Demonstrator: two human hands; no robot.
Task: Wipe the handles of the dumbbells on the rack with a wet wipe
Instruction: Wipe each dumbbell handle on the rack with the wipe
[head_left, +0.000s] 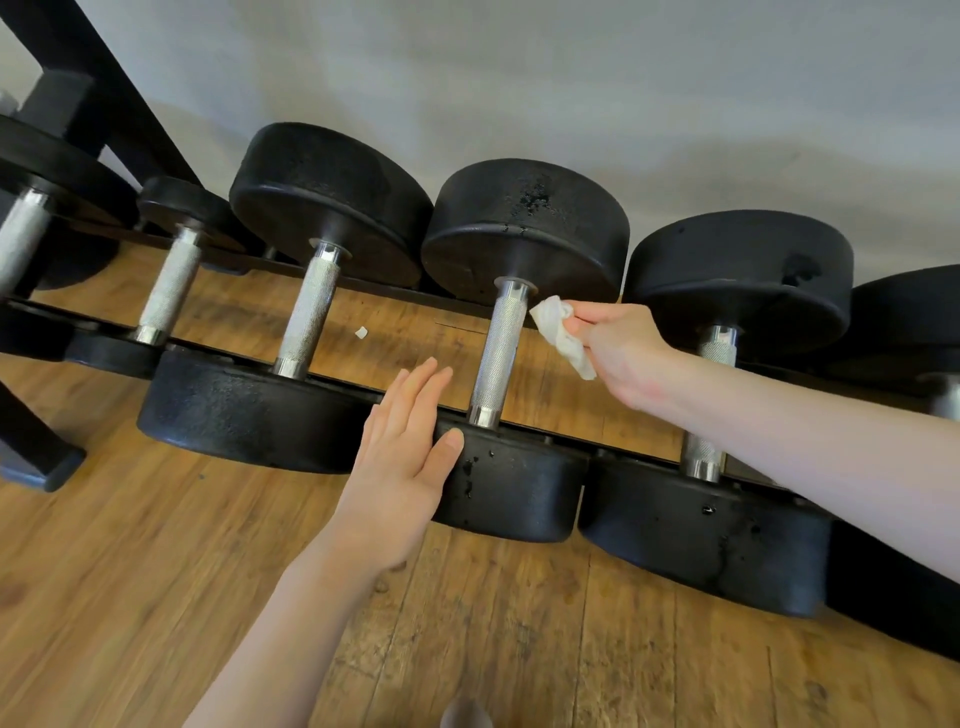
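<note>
Item: dumbbells on a low black rack (332, 376), heads fore and aft, knurled steel handles spanning the gap between the rails.

Right hand (621, 351): pinches a crumpled white wet wipe (558, 332) between thumb and fingers. The wipe sits just beside the upper end of the centre handle (498, 353), at or very near touching; contact cannot be confirmed.

Left hand (402, 457): released, fingers straight, thumb resting on the near head (511, 491) of the same dumbbell.

Risks, as judged:
- The wipe is bunched small, so a pass may clean only one side of the handle and miss the underside.
- Knurling may snag and tear the wipe; a small white scrap (360, 332) lies on the floor under the rack.
- The dumbbell might roll under a firm rub unless the left hand steadies it.

Surface and room: wooden plank floor (156, 597), worn and knotted, visible beneath the rack. Plain pale wall (623, 78) behind. Black frame upright at far left.
</note>
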